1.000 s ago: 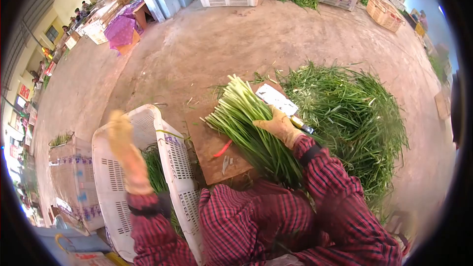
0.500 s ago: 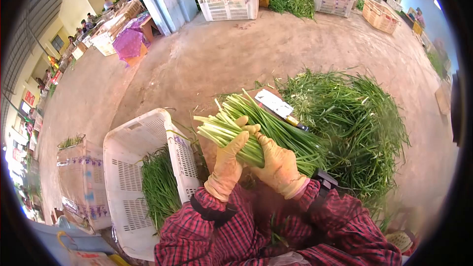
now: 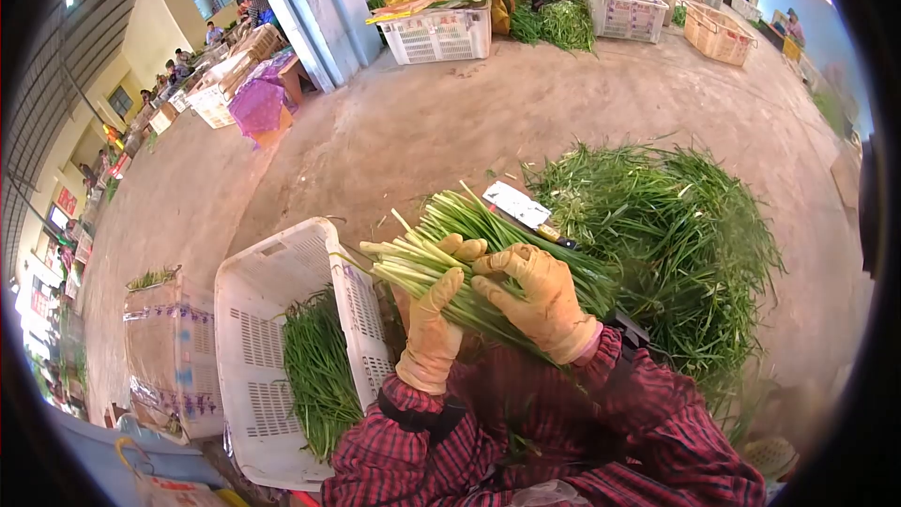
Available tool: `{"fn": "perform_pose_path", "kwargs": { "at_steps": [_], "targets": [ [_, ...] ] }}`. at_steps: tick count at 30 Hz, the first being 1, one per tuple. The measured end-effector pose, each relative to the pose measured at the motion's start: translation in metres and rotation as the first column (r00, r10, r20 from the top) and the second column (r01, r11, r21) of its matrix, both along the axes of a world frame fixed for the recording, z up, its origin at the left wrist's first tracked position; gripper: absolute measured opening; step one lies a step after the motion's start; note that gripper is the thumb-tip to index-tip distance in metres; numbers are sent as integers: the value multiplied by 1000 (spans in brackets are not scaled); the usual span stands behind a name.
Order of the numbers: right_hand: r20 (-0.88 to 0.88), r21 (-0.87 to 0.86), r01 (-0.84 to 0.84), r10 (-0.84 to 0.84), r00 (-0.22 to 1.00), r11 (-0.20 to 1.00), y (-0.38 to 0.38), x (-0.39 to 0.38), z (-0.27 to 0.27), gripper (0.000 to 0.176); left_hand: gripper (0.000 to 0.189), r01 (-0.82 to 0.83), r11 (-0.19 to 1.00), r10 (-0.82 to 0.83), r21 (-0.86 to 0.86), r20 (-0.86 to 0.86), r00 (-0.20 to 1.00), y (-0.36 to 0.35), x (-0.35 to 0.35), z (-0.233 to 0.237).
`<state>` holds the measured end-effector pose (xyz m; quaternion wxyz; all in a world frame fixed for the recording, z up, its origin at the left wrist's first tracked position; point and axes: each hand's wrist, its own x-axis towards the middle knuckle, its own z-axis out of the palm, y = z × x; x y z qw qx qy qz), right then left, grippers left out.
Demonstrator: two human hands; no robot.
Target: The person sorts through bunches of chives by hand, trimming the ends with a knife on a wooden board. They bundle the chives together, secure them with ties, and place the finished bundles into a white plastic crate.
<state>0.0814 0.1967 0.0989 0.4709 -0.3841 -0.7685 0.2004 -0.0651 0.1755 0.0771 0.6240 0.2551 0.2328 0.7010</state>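
A bundle of long green stalks (image 3: 413, 263) with pale ends pointing left lies across my hands. My left hand (image 3: 435, 319), in a yellowish glove, is wrapped round the pale part from below, with fingers showing over the top. My right hand (image 3: 537, 299), gloved too, has its curled fingers on the upper side of the bundle, thumb and fingertips close together at the stalks. Just beyond the bundle lies a cleaver (image 3: 516, 204) with a wide blade and dark handle. The leafy ends run right, towards a big heap of loose greens (image 3: 657, 244).
A white crate (image 3: 272, 432) with greens inside stands at the left, beside a wrapped box (image 3: 171, 343). Farther off are a filled white crate (image 3: 437, 36), a tan basket (image 3: 718, 35), a pillar (image 3: 298, 14) and several seated people.
My right hand has shifted its grip, rising over the top of the bundle with its fingers drawn in. The view has tilted slightly, so the crates sit a little lower and farther right.
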Motion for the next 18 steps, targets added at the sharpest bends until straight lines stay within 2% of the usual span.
{"fn": "perform_pose_path", "kwargs": {
  "at_steps": [2,6,9,11,12,14,18],
  "targets": [
    [23,-93,-1,3,1000,996,0,3,-4,15,39,-6,999,7,-40,31,999,-4,-1,2],
    [-11,-82,16,-17,1000,997,-7,7,-12,14,42,-21,999,23,-46,34,999,-6,-4,-4],
    [52,-156,9,-1,999,988,-10,9,-6,14,43,22,999,-20,-33,53,998,-6,-3,-3],
    [-73,-229,15,-32,997,973,-9,9,-8,16,43,23,1000,-23,-21,11,1000,-6,-2,0],
    [-71,-229,14,-31,997,973,-6,7,-4,16,43,22,1000,-22,-21,13,1000,-5,-4,-3],
    [-31,107,55,-52,998,993,1,0,18,18,48,50,995,-53,-90,-33,998,-4,-6,-10],
    [109,219,2,-27,994,976,13,-19,44,19,57,52,998,-50,28,-68,996,-4,10,-11]
  ]
}}
